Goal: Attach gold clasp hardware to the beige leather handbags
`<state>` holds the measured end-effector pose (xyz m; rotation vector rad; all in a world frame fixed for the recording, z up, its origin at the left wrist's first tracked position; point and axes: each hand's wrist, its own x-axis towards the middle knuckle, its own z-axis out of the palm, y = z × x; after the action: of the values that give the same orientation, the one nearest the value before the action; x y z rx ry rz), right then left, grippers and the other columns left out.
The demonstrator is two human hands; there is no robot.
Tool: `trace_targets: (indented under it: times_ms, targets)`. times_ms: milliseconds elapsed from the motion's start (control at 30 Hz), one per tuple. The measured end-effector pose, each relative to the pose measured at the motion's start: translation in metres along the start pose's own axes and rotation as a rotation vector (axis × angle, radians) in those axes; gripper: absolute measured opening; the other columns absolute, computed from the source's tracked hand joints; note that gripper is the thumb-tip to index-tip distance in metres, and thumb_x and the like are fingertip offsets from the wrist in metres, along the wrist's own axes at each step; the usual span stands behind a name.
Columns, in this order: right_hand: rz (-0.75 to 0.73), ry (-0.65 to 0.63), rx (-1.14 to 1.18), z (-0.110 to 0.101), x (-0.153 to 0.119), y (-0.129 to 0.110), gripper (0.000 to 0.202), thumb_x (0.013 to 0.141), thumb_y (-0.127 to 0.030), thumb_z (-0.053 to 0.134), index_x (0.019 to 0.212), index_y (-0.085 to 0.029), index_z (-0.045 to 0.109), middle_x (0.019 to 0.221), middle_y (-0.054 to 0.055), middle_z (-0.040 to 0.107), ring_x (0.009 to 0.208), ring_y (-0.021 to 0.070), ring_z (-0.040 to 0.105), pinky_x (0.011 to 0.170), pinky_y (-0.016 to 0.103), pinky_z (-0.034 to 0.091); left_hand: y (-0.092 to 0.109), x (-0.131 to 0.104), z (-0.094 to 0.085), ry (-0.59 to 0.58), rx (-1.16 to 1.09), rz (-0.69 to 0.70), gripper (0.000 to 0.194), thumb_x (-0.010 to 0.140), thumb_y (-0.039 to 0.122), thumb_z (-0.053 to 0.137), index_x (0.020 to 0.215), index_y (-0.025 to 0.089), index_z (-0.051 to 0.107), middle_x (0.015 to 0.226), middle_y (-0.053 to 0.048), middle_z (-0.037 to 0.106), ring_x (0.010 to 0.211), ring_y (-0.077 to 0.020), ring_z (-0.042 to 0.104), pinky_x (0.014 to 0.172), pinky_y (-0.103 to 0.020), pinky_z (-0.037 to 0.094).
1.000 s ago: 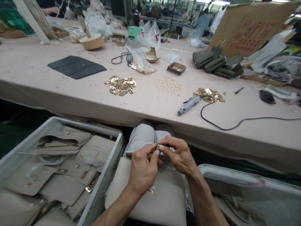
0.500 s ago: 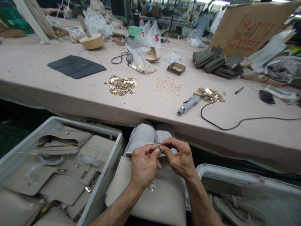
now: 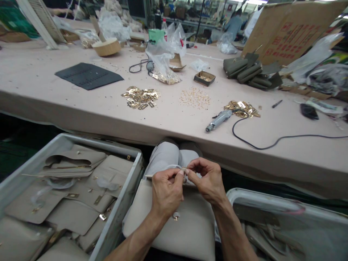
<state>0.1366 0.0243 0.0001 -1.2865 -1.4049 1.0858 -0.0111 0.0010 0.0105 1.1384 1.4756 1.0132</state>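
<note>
A beige leather bag [image 3: 190, 232] lies on my lap, with a small gold clasp [image 3: 176, 216] partly under clear film on its front. Above the bag's upper edge, my left hand [image 3: 168, 186] pinches a tiny gold metal fitting [image 3: 183, 168] between thumb and forefinger. My right hand [image 3: 208, 179] meets it from the other side, its thumb and forefinger closed on the same fitting. The fingertips cover most of this piece, so its exact shape is hidden.
On the table edge ahead lie a grey electric screwdriver [image 3: 219, 120] with a black cord, piles of gold plates [image 3: 140, 97] and scattered small screws [image 3: 194, 98]. A grey bin of beige bag pieces [image 3: 138, 161] stands at left, another bin [image 3: 231, 194] at right.
My fingers have shifted slightly around the gold fitting, and my left hand's lower fingers have curled in more. The bag and the things on the table stay put.
</note>
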Motion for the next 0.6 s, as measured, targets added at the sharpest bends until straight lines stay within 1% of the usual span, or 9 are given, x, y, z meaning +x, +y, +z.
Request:
trace_targets:
  times_ms: [67,133,200,267,333,400,500,533,600]
  targets:
    - [0.014,0.016,0.021,0.0025,0.0014,-0.0009,0.007,0.078,-0.020,0.074,0.079,-0.016,0.069,0.071,0.001,0.066,0.061,0.0123,0.057,0.057,0.022,0.046,-0.0011,-0.0006,0.0018,0.016,0.022,0.031,0.031,0.090,0.038,0.061,0.073,0.017,0.075,0.036,0.004,0.051,0.030,-0.0120,0.047,0.036,-0.021,0.032]
    - [0.040,0.029,0.038,0.0050,0.0026,-0.0007,0.006,0.075,-0.018,0.073,0.078,-0.016,0.069,0.070,0.000,0.064,0.059,0.0113,0.055,0.055,0.021,0.044,-0.0022,-0.0011,0.0034,0.024,0.027,0.047,0.031,0.090,0.037,0.061,0.074,0.016,0.076,0.035,0.004,0.050,0.030,-0.0120,0.046,0.036,-0.022,0.032]
    - [0.074,0.036,0.052,0.0065,0.0031,0.0008,0.006,0.072,-0.017,0.074,0.078,-0.015,0.070,0.068,0.000,0.064,0.057,0.0107,0.053,0.054,0.021,0.043,-0.0028,-0.0012,0.0040,0.025,0.009,0.043,0.030,0.090,0.037,0.060,0.076,0.016,0.077,0.036,0.004,0.050,0.030,-0.0123,0.046,0.036,-0.022,0.032]
    - [0.109,0.033,0.080,0.0066,0.0033,0.0033,0.009,0.073,-0.019,0.075,0.081,-0.015,0.073,0.069,0.001,0.066,0.058,0.0114,0.055,0.054,0.021,0.045,-0.0028,-0.0007,0.0035,0.028,-0.023,0.031,0.030,0.089,0.037,0.061,0.076,0.015,0.078,0.037,0.004,0.050,0.031,-0.0124,0.047,0.036,-0.022,0.033]
    - [0.136,0.003,0.112,0.0054,0.0036,0.0058,0.013,0.076,-0.023,0.077,0.086,-0.014,0.076,0.070,0.002,0.067,0.059,0.0120,0.057,0.055,0.021,0.046,-0.0024,0.0000,0.0026,0.031,-0.053,0.021,0.030,0.089,0.038,0.062,0.078,0.016,0.078,0.038,0.004,0.052,0.031,-0.0124,0.047,0.036,-0.022,0.034]
    - [0.151,-0.045,0.115,0.0039,0.0046,0.0073,0.017,0.080,-0.028,0.079,0.088,-0.013,0.077,0.068,0.002,0.065,0.057,0.0114,0.054,0.053,0.021,0.043,-0.0014,0.0001,0.0024,0.031,-0.059,0.013,0.030,0.090,0.039,0.062,0.077,0.016,0.077,0.038,0.004,0.052,0.031,-0.0124,0.047,0.036,-0.022,0.034]
    - [0.145,-0.059,0.101,0.0025,0.0071,0.0076,0.028,0.081,-0.038,0.084,0.076,-0.013,0.073,0.063,0.001,0.062,0.053,0.0101,0.050,0.049,0.020,0.038,0.0009,-0.0007,0.0041,0.018,0.004,0.013,0.037,0.091,0.039,0.060,0.063,0.018,0.070,0.036,0.004,0.050,0.030,-0.0120,0.046,0.036,-0.022,0.033]
    - [0.134,-0.050,0.097,0.0022,0.0079,0.0073,0.033,0.083,-0.042,0.083,0.072,-0.013,0.071,0.060,0.001,0.060,0.052,0.0101,0.049,0.048,0.021,0.038,0.0016,-0.0008,0.0049,0.013,0.015,0.008,0.038,0.092,0.039,0.060,0.061,0.019,0.067,0.035,0.004,0.049,0.030,-0.0118,0.046,0.036,-0.021,0.033]
    - [0.104,-0.048,0.090,0.0013,0.0087,0.0067,0.041,0.090,-0.049,0.076,0.071,-0.013,0.070,0.055,0.000,0.056,0.050,0.0105,0.048,0.048,0.022,0.038,0.0023,-0.0002,0.0062,0.008,-0.007,-0.011,0.035,0.092,0.037,0.060,0.063,0.019,0.068,0.036,0.004,0.051,0.030,-0.0117,0.046,0.036,-0.021,0.033]
